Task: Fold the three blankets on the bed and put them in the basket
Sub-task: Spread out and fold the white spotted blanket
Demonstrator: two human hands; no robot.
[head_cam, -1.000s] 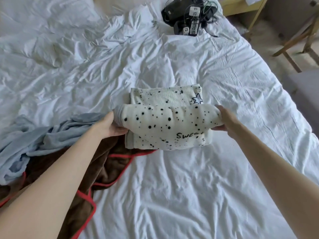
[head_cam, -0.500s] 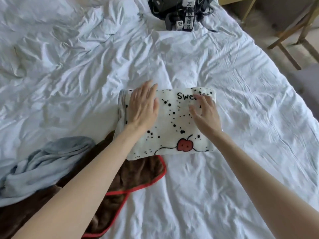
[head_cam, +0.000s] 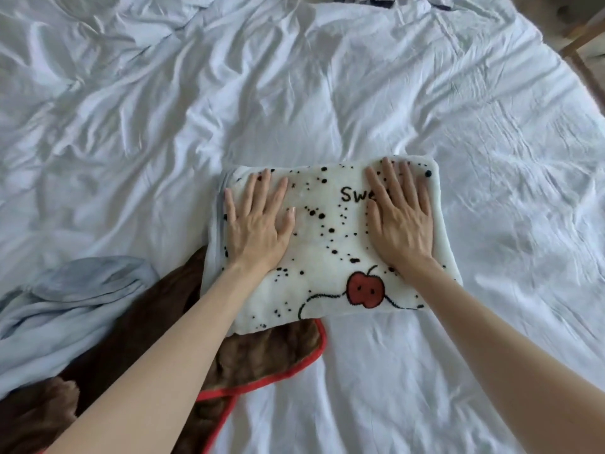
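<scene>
Last fold just flipped over; now my left hand (head_cam: 258, 224) & right hand (head_cam: 401, 213) lie spread flat, pressing the spotted blanket (head_cam: 330, 244) mid-bed (head_cam: 327, 93). 1st blanket done, brown blanket (head_cam: 262, 352) & blue blanket (head_cam: 65, 309) still unfolded, basket not visible

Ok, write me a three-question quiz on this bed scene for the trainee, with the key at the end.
1. True or false: the left hand and the right hand both lie flat, fingers straight, on the folded spotted blanket.
2. Which part of the spotted blanket lies over the brown blanket? A. its near left corner; B. its far right corner; C. no part.
3. Fill in: the red picture on the spotted blanket shows an ____.

Key: 1 true; 2 A; 3 apple.
</scene>
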